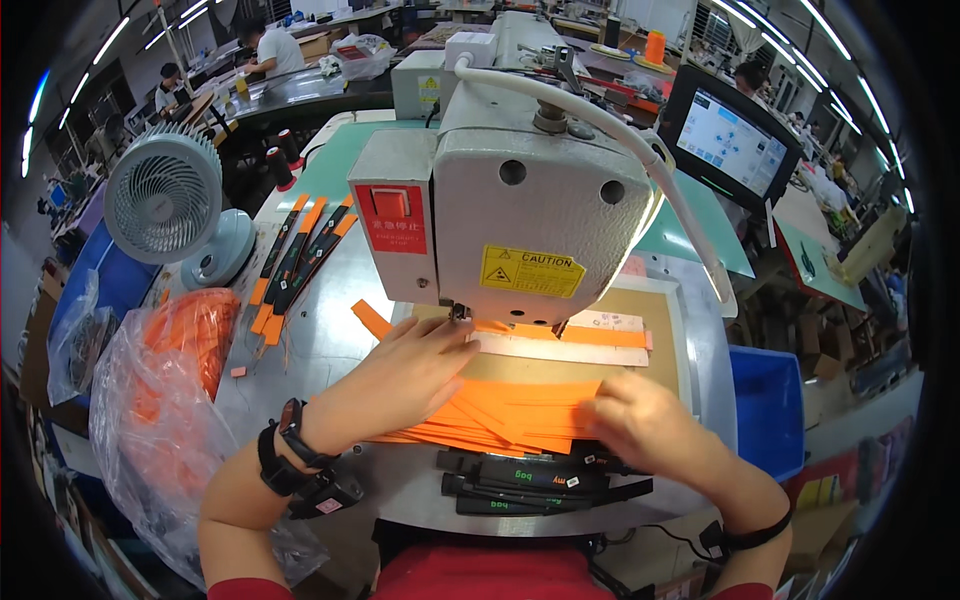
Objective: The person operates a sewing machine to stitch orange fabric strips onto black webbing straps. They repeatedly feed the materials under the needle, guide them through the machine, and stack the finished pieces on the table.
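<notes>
Beneath the sewing machine head (530, 190), my left hand (425, 360) lies flat, fingers stretched towards the needle area. Its fingertips touch the left end of a pale template strip (560, 348), with an orange strip (610, 337) just behind it. Another orange strip (370, 318) sticks out beyond my left hand. A fanned pile of flat orange strips (500, 415) is spread between my hands. My right hand (640, 415) is closed, fingers curled at the pile's right end, apparently pinching a strip; its fingertips are partly hidden. Black straps (540, 475) with green print lie nearest me.
Black-and-orange straps (300, 260) lie left of the machine. A grey fan (165, 195) and a plastic bag of orange material (175, 380) stand further left. A blue bin (765, 410) and a screen (730, 140) are at the right. Other people sit in the background.
</notes>
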`<state>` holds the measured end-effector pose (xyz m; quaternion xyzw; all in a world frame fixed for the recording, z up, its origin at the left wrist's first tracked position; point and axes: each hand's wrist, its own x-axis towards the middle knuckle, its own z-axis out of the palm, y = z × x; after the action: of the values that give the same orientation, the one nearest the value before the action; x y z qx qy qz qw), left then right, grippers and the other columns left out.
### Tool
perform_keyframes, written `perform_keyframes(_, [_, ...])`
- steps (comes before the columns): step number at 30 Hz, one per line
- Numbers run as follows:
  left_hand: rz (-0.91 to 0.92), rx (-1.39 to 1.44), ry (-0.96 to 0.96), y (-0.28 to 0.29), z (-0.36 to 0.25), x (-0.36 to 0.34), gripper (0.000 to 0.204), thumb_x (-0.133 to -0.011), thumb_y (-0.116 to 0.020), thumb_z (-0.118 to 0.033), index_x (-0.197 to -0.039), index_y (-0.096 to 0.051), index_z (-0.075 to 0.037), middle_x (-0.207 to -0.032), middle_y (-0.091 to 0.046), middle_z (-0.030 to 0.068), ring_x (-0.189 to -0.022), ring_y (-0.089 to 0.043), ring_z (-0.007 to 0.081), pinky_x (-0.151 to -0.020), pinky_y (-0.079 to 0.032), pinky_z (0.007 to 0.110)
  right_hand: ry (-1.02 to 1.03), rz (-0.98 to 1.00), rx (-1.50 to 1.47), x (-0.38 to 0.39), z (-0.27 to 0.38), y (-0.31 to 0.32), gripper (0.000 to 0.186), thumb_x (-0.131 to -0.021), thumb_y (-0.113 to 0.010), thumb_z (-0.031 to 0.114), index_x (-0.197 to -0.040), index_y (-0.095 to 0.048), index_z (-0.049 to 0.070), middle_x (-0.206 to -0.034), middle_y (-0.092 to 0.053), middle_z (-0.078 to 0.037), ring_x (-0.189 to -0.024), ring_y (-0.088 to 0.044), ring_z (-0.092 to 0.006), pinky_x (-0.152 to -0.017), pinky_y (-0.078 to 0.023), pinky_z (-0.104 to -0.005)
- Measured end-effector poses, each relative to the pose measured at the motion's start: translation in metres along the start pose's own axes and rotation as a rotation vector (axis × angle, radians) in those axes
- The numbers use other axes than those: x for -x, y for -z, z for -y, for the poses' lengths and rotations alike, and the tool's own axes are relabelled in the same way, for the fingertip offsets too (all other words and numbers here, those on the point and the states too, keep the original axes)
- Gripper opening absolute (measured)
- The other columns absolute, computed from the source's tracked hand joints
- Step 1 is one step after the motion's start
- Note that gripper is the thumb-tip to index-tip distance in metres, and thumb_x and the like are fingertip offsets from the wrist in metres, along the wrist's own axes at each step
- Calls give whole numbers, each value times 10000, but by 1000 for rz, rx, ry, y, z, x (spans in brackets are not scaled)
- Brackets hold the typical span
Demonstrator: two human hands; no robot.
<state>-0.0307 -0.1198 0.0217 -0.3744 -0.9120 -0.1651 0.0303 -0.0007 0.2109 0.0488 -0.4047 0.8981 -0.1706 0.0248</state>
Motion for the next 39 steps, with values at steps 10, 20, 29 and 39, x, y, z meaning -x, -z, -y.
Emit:
perform_keyframes(10, [41, -12, -70, -12, 18, -26, 621, -922, -669, -177, -1489, -465, -28, -1409, -568, 161, -1357, -473, 370, -1153, -341, 522, -96, -186, 45, -5, -71, -10, 300, -846, -741, 30, -1140, -690, -2, -1117, -653, -147, -1023, -647, -345, -883, -541, -401])
perform_keyframes(20, [97, 82, 40, -10, 14, -29, 515, -928, -611, -149, -1426, -552, -30, -1327, -625, 197, -1272, -548, 386, -1102, -388, 494, -448, -148, -184, 14, -109, 9, 262, -885, -735, 94, -1120, -679, -8, -1079, -628, -143, -1016, -652, -308, -875, -529, -380])
perform_keyframes(29, [62, 130, 31, -8, 12, -28, 513, -927, -603, -127, -1428, -550, -29, -1297, -632, 225, -1235, -565, 415, -1076, -409, 501, -223, -9, 209, 10, -118, 5, 155, -900, -703, 113, -1014, -709, 8, -1014, -656, -116, -979, -667, -309, -855, -538, -403])
perform_keyframes(39, [50, 121, 27, -8, 11, -27, 549, -912, -612, -99, -1450, -524, -32, -1332, -605, 229, -1261, -539, 432, -1092, -402, 502, 78, -31, 656, -4, -91, -2, 90, -706, -655, 95, -765, -607, 48, -832, -582, -108, -781, -651, -273, -703, -547, -381])
